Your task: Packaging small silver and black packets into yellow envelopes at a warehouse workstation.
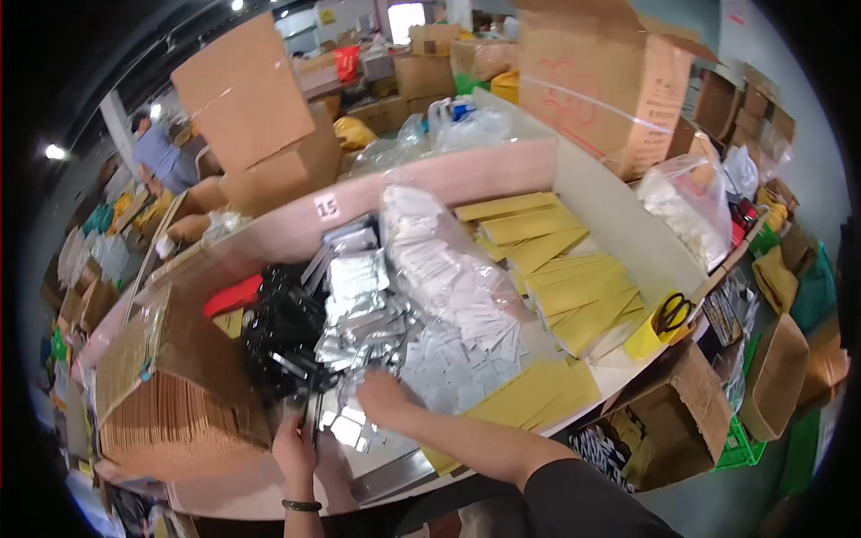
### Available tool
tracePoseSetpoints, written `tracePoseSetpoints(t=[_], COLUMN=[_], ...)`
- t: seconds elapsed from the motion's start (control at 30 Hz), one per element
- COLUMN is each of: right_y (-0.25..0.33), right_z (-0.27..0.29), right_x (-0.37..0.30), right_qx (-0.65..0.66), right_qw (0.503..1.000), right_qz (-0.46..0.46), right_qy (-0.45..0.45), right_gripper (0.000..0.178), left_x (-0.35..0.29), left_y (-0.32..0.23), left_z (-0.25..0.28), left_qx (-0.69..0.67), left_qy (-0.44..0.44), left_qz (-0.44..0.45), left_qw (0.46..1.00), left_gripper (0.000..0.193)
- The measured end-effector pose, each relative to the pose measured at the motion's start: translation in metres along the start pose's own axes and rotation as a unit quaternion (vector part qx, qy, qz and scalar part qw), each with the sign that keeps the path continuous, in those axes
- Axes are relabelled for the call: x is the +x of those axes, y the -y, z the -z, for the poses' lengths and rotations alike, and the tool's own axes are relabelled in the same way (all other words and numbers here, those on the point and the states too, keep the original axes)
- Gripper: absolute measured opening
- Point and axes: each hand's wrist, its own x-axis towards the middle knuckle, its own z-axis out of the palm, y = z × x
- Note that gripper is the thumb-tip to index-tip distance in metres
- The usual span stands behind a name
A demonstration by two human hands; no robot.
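Note:
My left hand (294, 446), with a dark bracelet at its wrist, is closed at the near edge of the table on a narrow dark item whose kind I cannot make out. Just right of it, my right hand (384, 399) reaches across the silver packets, fingers curled and pointing left. Its fingertips are blurred, so its grip is unclear. Beyond the hands lie shiny silver foil packets (357, 291) and a heap of glossy black pieces (282, 327). Small white paper slips (448, 363) spread right of my right hand. A clear plastic bag (421, 242) of white slips lies behind them.
Yellow envelopes (578, 300) lie in stacks at the right, with more at the front edge (529, 399). A carton (179, 408) of brown sheets stands at the left. Black-handled scissors (673, 312) sit in a yellow holder (653, 339). Low boards (484, 170) wall the table's back.

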Motion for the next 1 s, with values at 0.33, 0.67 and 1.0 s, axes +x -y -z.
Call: tracePoseSetpoints(t=[0.33,0.67,1.0], right_y=[-0.038,0.011,-0.029], right_z=[0.055,0.022,0.056], right_x=[0.002,-0.119,-0.138], right_qx=[0.365,0.034,0.008], right_qw=[0.922,0.945,0.949], right_qz=[-0.024,0.325,0.311], right_qy=[-0.125,0.027,0.046], right_gripper=[0.012,0.031,0.048], left_x=[-0.123,-0.115,-0.087], left_y=[-0.053,-0.062,-0.061], left_z=[-0.021,-0.01,-0.002], left_qx=[-0.117,-0.303,-0.148], left_qy=[-0.07,-0.116,0.098], left_qz=[0.091,0.125,-0.15], left_qw=[0.986,0.938,0.973], left_gripper=[0.014,0.007,0.016])
